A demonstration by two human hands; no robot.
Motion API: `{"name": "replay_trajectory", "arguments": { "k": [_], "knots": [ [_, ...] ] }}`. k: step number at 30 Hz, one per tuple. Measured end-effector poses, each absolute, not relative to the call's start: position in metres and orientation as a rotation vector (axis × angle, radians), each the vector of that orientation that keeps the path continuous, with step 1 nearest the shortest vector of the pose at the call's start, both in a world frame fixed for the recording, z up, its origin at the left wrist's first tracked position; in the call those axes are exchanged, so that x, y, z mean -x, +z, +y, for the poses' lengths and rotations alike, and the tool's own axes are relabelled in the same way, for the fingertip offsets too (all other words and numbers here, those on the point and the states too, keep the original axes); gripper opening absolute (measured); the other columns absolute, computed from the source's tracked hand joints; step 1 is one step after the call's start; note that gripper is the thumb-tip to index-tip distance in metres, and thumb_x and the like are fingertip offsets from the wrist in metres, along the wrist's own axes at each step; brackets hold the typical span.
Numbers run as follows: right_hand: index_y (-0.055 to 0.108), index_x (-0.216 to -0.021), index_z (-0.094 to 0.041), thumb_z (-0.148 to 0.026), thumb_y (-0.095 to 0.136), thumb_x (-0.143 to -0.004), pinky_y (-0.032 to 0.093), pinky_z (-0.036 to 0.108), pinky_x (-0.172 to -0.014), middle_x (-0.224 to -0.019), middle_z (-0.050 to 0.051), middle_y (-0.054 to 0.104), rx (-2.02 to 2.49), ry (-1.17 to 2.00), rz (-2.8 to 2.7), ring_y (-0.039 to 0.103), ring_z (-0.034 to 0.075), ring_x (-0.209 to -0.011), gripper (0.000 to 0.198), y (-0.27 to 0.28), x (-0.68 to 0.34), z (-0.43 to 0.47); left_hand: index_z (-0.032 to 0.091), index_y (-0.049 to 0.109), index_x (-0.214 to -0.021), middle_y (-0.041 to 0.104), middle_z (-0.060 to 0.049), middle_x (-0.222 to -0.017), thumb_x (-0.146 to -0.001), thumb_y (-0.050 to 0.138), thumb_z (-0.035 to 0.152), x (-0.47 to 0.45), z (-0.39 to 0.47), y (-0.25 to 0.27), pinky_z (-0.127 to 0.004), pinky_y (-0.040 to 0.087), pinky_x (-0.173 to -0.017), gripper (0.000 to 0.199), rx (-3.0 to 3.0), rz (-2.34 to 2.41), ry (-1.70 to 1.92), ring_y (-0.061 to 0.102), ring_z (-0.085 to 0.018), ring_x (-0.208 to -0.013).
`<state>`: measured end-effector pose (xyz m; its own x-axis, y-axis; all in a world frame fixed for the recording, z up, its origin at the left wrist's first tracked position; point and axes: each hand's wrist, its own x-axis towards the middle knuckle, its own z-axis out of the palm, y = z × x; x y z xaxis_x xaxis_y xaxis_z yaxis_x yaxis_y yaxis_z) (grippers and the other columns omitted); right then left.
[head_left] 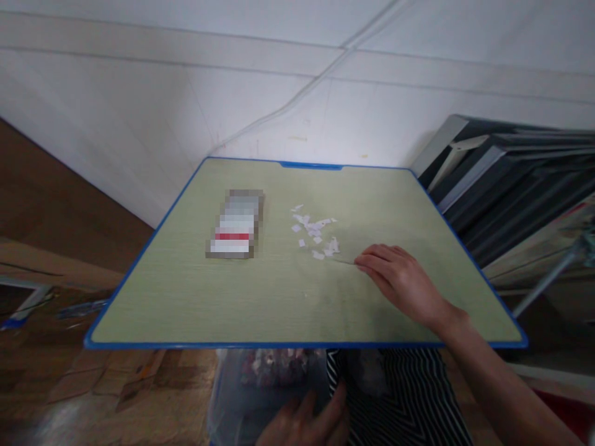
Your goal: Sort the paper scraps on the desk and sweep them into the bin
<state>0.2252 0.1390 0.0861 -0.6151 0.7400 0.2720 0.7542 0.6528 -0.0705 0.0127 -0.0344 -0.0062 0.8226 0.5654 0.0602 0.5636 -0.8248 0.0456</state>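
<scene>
On the pale green table, my right hand (395,275) is closed, its fingertips pinching a thin, straight, pale stick-like tool (344,261). I cannot make out exactly what kind of tool it is. Its tip reaches to the near right edge of a loose scatter of small white paper pieces (312,228). Below the table's front edge, over my lap, my left hand (309,424) shows partly and slightly blurred. Its fingers are apart, with nothing visible in them. Just beyond it lies a clear plastic bag (274,368) with reddish contents.
A pixelated rectangular item (235,224) with a red stripe lies left on the blue-edged table (186,310). The table's far side is close to a white wall (260,93). Dark flat panels (520,167) lean at the right; a brown wooden surface (60,192) stands at the left.
</scene>
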Motion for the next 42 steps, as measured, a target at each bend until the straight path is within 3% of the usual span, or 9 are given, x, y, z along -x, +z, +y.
{"name": "replay_trajectory", "arguments": {
  "k": [7, 11, 37, 42],
  "knots": [
    [0.059, -0.079, -0.015, -0.019, 0.044, -0.089, 0.039, 0.033, -0.071, -0.077, 0.005, 0.060, 1.097, 0.023, -2.727, 0.055, 0.017, -0.073, 0.019, 0.097, -0.225, 0.149, 0.021, 0.054, -0.113, 0.041, -0.007, -0.136, -0.091, 0.045, 0.023, -0.013, -0.034, -0.006, -0.022, 0.049, -0.046, 0.024, -3.068, 0.924, 0.146, 0.060, -0.016, -0.075],
    [0.060, -0.084, -0.014, -0.021, 0.042, -0.091, 0.039, 0.032, -0.073, -0.080, 0.006, 0.060, 1.110, 0.024, -2.655, 0.055, 0.018, -0.077, 0.020, 0.101, -0.224, 0.152, 0.020, 0.053, -0.113, 0.039, -0.009, -0.137, -0.090, 0.046, 0.022, -0.013, -0.034, -0.007, -0.018, 0.046, -0.047, 0.024, -3.064, 0.923, 0.205, 0.058, -0.013, -0.074],
    [0.059, -0.080, -0.017, -0.014, 0.045, -0.086, 0.037, 0.038, -0.082, -0.097, 0.008, 0.058, 1.034, -0.036, -2.745, 0.054, 0.020, -0.087, 0.016, 0.102, -0.210, 0.166, 0.020, 0.056, -0.106, 0.052, -0.006, -0.125, -0.090, 0.046, 0.022, -0.016, -0.032, -0.005, -0.018, 0.044, -0.042, 0.019, -3.062, 0.985, 0.353, 0.057, -0.011, -0.064],
    [0.058, -0.081, -0.017, -0.017, 0.043, -0.087, 0.039, 0.039, -0.081, -0.096, 0.010, 0.057, 0.997, -0.004, -2.645, 0.054, 0.021, -0.090, 0.016, 0.108, -0.228, 0.160, 0.020, 0.056, -0.107, 0.048, -0.007, -0.130, -0.090, 0.046, 0.022, -0.015, -0.031, -0.003, -0.018, 0.045, -0.044, 0.020, -3.069, 0.969, 0.336, 0.058, -0.012, -0.068]
  ]
}}
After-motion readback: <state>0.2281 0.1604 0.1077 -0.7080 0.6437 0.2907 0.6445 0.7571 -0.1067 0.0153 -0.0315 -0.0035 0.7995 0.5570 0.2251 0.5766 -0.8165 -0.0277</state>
